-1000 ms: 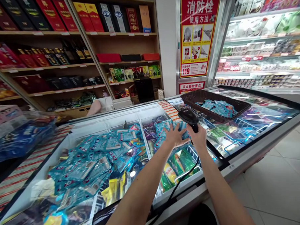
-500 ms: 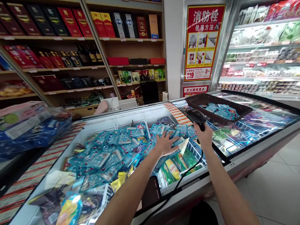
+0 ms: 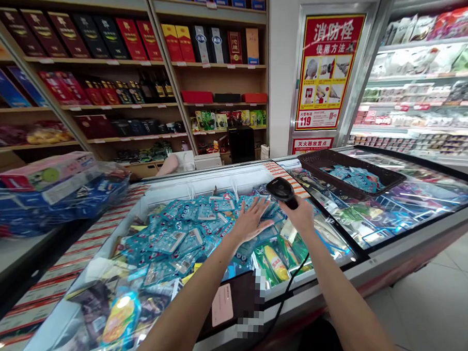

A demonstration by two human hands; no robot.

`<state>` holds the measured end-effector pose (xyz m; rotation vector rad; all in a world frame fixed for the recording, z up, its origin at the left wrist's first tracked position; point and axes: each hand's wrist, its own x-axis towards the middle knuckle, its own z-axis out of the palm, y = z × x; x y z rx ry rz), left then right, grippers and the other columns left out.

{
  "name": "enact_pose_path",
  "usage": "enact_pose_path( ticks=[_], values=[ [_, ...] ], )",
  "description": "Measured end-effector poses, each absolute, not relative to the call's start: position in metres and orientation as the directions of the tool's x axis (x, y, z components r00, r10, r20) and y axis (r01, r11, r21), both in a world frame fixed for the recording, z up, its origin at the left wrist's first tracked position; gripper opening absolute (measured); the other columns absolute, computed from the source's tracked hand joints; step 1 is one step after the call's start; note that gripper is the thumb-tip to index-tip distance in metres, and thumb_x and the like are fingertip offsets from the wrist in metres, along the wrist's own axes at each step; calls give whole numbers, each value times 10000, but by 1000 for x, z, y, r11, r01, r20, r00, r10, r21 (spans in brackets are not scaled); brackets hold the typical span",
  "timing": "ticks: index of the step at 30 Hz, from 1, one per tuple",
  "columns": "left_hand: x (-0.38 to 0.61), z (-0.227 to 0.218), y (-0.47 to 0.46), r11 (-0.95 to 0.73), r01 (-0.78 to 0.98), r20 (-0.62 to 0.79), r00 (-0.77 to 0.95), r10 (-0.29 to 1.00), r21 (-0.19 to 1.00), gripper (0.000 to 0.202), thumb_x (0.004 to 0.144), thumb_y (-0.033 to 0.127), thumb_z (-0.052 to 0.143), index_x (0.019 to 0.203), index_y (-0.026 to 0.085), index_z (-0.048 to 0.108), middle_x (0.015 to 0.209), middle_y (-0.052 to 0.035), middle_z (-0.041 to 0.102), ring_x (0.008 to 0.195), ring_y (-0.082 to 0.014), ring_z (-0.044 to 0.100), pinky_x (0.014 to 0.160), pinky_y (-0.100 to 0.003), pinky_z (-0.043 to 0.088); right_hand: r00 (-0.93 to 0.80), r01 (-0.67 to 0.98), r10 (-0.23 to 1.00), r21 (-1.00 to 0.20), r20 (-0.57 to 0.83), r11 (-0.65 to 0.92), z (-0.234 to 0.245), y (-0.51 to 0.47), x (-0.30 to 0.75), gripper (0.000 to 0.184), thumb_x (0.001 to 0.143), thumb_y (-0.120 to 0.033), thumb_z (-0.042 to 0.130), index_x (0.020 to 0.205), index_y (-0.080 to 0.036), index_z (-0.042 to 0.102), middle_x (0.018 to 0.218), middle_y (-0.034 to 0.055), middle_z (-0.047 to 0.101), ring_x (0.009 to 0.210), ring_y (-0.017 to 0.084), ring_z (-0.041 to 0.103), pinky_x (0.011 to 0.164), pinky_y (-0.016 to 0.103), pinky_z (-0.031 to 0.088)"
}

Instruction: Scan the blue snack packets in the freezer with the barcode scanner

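My left hand [image 3: 251, 222] lies with its fingers spread on a heap of blue ice-pop-like packets [image 3: 193, 215] in the open chest freezer [image 3: 167, 185]. My right hand [image 3: 301, 214] grips a black barcode scanner [image 3: 282, 189] by its handle. The scanner's head is above the packets, just right of my left fingertips. From the handle a black cable [image 3: 296, 271] runs down over the freezer's front edge. Below my hands, green and yellow corn-printed packs [image 3: 274, 262] sit in a white wire basket. What the packets hold is not shown.
A brown tray [image 3: 391, 183] with more blue packets stands on the glass lid at right. Wrapped boxes [image 3: 55, 188] sit at far left. A dark flat item [image 3: 244, 295], partly pixelated, lies on the front edge beside a pale pink card [image 3: 222, 305]. Behind are stocked shelves [image 3: 223, 66].
The scanner in my right hand has moved left, closer to my left hand and over the packets. My left hand stays spread on the heap. The view has shifted slightly left.
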<state>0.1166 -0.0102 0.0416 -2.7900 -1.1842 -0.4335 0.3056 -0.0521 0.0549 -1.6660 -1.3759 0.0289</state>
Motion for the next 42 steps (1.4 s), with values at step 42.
enact_pose_path(
  ticks=[42],
  values=[
    [-44, 31, -11, -259, 813, 170, 199, 965, 521, 388, 773, 514, 507, 1032, 224, 514, 950, -26, 622, 830, -195, 595, 659, -275, 424, 18, 929, 851, -323, 525, 179, 30, -41, 221, 370, 676, -437, 612, 998, -259, 645, 825, 26, 689, 774, 231, 623, 641, 287, 403]
  ],
)
